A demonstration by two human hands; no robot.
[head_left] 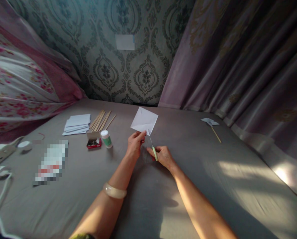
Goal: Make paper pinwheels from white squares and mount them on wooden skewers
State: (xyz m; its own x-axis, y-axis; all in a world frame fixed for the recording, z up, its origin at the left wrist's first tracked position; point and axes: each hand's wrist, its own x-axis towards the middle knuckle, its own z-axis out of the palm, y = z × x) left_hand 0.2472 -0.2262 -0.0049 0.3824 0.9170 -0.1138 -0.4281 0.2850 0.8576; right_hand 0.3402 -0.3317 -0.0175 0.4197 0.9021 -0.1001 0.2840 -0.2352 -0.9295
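From my end, I take the square white paper sheet as the centre of my clock face; it is raised in front of me, one corner pointing down toward the hands. At 7 o'clock, my left hand has thumb and fingers pinched together on that lower corner. At 5 o'clock, my right hand has its fingers curled around the pale green handle of a slim metal tool. The tool's shaft reaches up to the sheet's lower corner; I cannot tell whether it cuts into the paper or only overlaps it.

On the grey cloth-covered surface, at 9 o'clock, lie thin pale wooden sticks, with a stack of white paper just beyond them. Toward 8 o'clock, a small red cardboard box with its lid up holds small dark pieces, and a white-capped bottle with a green label stands just beside it. Well apart at 3 o'clock lies a white paper pinwheel on a wooden stick.
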